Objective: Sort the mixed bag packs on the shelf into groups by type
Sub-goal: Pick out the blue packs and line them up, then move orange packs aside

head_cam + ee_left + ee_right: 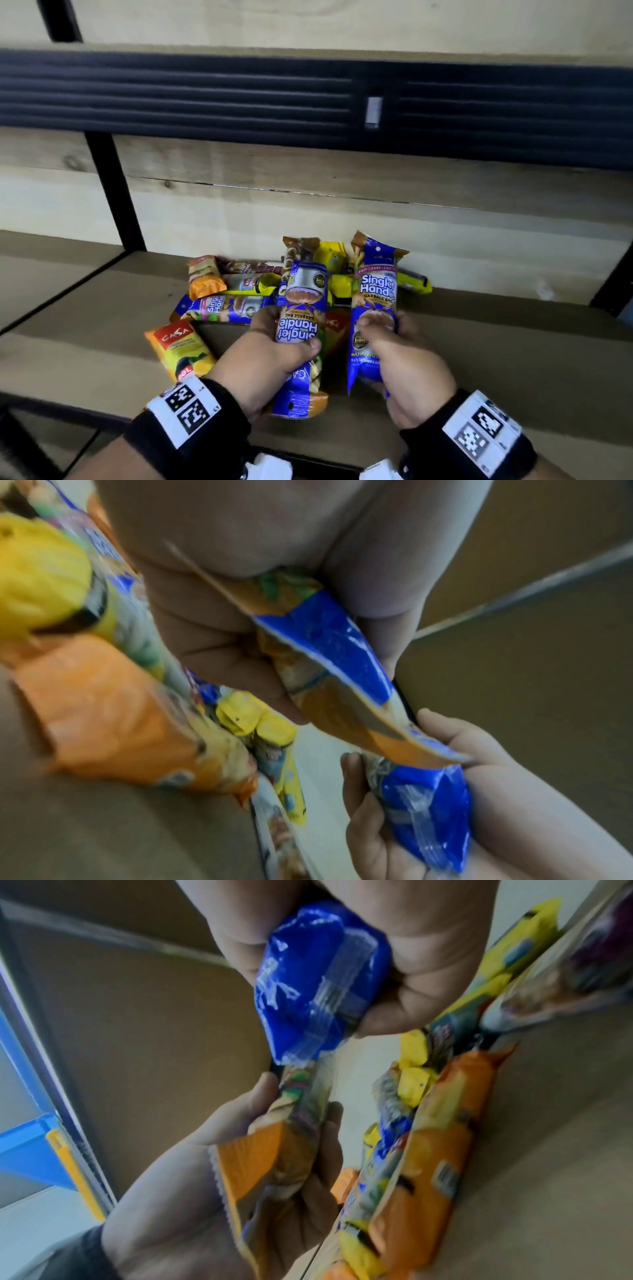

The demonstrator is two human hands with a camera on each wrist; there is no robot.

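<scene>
Each hand holds a blue "Singlet Handle" garbage bag pack above the wooden shelf (479,359). My left hand (274,349) grips one blue pack (301,318) around its middle, its label upside down. My right hand (394,346) grips a second blue pack (376,291), held upright beside the first. The left wrist view shows the left-hand pack (325,647) close up and the right hand (428,791) beyond it. In the right wrist view the right-hand pack (318,977) fills the top, with the left hand (274,1150) below.
A mixed pile lies behind the hands: a third blue pack (222,308), an orange pack (205,277), yellow packs (342,284), and a yellow-red Casa pack (181,346) at front left. A black post (113,192) stands left; a dark shelf edge (308,99) hangs overhead.
</scene>
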